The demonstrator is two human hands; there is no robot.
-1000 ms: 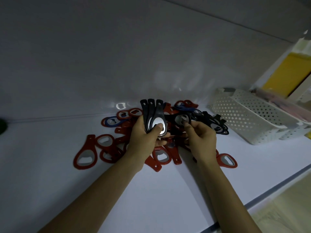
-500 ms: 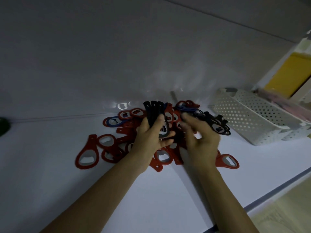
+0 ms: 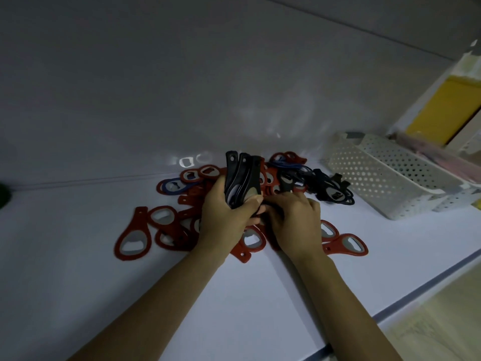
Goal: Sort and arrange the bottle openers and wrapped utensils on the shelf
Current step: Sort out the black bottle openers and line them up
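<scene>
A heap of bottle openers lies on the white shelf [image 3: 78, 295]: several red ones [image 3: 133, 237], a blue one [image 3: 171, 186] and several black ones [image 3: 331, 192] at the right. My left hand [image 3: 223, 220] grips a fanned stack of black openers [image 3: 242, 175], held upright above the heap. My right hand [image 3: 294, 222] sits right beside it, palm down on the pile, fingers reaching among the openers; what they touch is hidden. Pink wrapped utensils [image 3: 440, 155] lie in a basket at the right.
A white perforated basket [image 3: 377, 175] stands at the right, close to the black openers. Behind it are a yellow panel [image 3: 442, 108] and a white frame. The shelf's front edge [image 3: 416, 290] runs diagonally at lower right. A dark green object [image 3: 4, 195] sits at far left.
My right hand has dropped from beside the held stack onto the pile, next to my left hand. My left hand still holds the black stack, a little lower.
</scene>
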